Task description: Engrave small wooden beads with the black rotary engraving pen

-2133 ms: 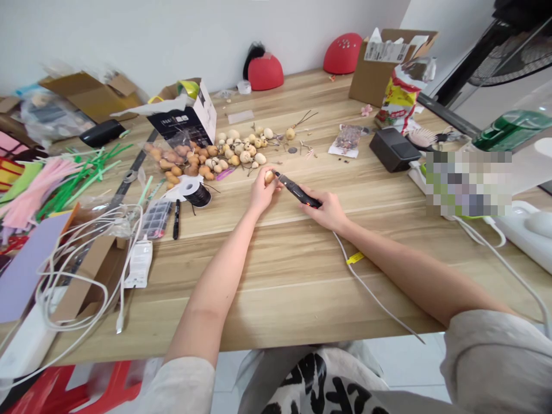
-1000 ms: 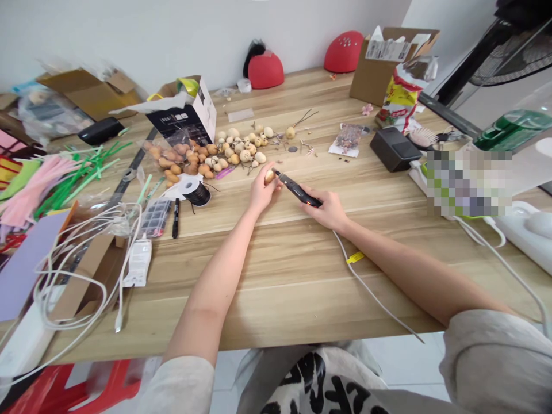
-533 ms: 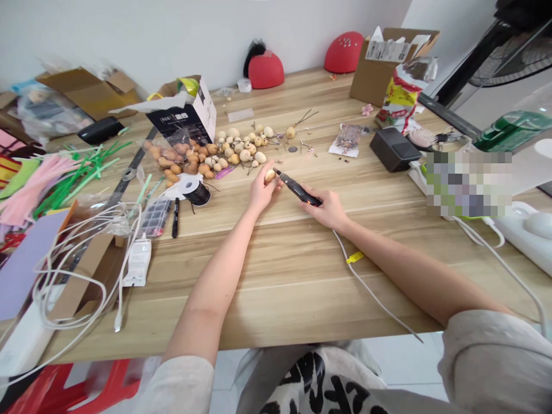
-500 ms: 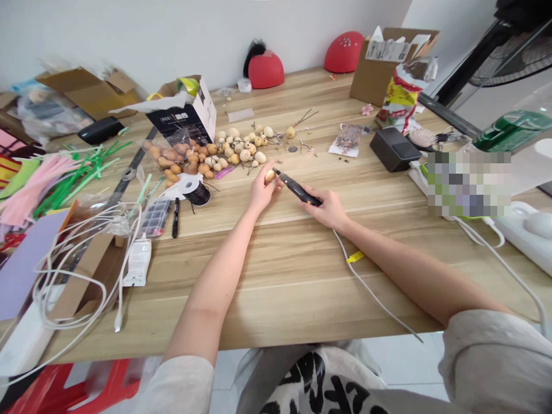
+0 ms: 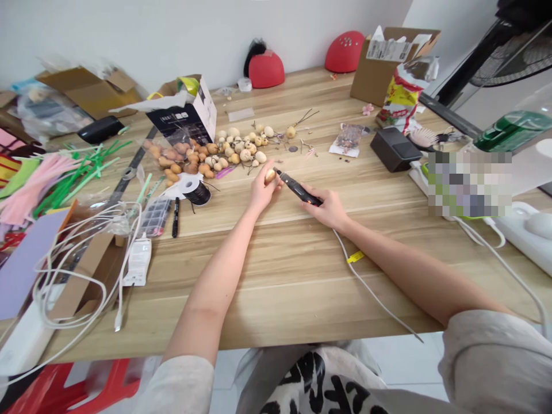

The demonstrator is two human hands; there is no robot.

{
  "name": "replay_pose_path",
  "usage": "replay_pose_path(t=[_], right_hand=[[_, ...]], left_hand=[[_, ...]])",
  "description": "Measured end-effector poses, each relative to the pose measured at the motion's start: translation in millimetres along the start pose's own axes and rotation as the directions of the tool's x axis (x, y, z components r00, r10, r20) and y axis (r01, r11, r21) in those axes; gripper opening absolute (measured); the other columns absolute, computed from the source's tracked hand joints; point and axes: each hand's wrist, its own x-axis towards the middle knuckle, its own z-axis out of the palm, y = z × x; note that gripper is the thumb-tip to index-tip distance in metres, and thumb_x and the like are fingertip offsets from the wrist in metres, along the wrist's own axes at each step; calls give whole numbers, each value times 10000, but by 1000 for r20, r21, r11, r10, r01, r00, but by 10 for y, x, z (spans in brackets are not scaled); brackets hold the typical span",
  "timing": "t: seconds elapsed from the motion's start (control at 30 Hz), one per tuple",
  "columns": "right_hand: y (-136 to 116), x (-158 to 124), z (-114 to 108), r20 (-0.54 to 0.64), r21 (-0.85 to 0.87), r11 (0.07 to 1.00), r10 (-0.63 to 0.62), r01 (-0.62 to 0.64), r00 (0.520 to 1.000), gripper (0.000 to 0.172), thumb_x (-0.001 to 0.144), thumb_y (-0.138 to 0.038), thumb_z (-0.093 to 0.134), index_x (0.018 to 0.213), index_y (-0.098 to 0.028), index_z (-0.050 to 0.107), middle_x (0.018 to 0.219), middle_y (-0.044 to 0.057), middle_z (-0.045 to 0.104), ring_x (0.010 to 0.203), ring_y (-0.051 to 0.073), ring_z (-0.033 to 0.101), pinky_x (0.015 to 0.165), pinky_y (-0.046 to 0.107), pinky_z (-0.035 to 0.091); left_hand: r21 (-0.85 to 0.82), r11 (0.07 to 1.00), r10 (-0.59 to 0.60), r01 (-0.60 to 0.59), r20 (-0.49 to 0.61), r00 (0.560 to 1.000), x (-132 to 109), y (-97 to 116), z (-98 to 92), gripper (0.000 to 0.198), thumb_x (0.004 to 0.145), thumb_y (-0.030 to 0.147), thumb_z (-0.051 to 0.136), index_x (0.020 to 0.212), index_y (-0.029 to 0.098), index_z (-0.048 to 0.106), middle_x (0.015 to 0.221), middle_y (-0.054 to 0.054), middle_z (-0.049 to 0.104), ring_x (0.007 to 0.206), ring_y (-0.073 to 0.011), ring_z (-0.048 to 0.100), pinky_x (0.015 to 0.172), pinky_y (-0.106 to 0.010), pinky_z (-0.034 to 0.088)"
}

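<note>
My left hand [image 5: 261,191] pinches a small tan nut [image 5: 269,175] between its fingertips, just above the wooden table [image 5: 280,276]. My right hand [image 5: 328,208] is closed around a black pen-shaped rotary tool [image 5: 297,188], whose tip touches the nut. A white cord [image 5: 371,290] runs from the tool back over the table's front edge. A pile of similar tan and brown nuts [image 5: 211,156] lies a short way beyond my left hand.
A black thread spool [image 5: 197,194], a marker [image 5: 176,217], a bead box [image 5: 155,217] and tangled white cables [image 5: 81,259] lie at left. Green and pink pipe cleaners [image 5: 56,178] lie far left. Cardboard boxes [image 5: 388,57], red domes [image 5: 265,71] and a black box [image 5: 394,148] stand behind.
</note>
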Motion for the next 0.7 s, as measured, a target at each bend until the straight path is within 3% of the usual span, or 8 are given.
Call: replay_pose_path(t=[0.37, 0.7], right_hand=[[7, -10, 12, -5, -11, 999, -31, 31, 1000, 473, 748, -216, 666, 1211, -176, 752, 1205, 38, 749, 1157, 318, 686, 989, 349, 544], [25, -17, 24, -17, -24, 998, -60, 60, 998, 484, 756, -235, 665, 1225, -145, 743, 1271, 66, 709, 1157, 325, 687, 990, 359, 541]], left_hand=[[15, 1000, 0, 0, -7, 1000, 11, -18, -1, 647, 812, 435, 736, 1412, 309, 529, 1086, -69, 671, 805, -149, 681, 773, -329, 618], [23, 1000, 10, -10, -20, 1000, 17, -40, 1, 692, 812, 461, 732, 1447, 304, 507, 1038, -68, 677, 812, -163, 682, 768, -340, 621]])
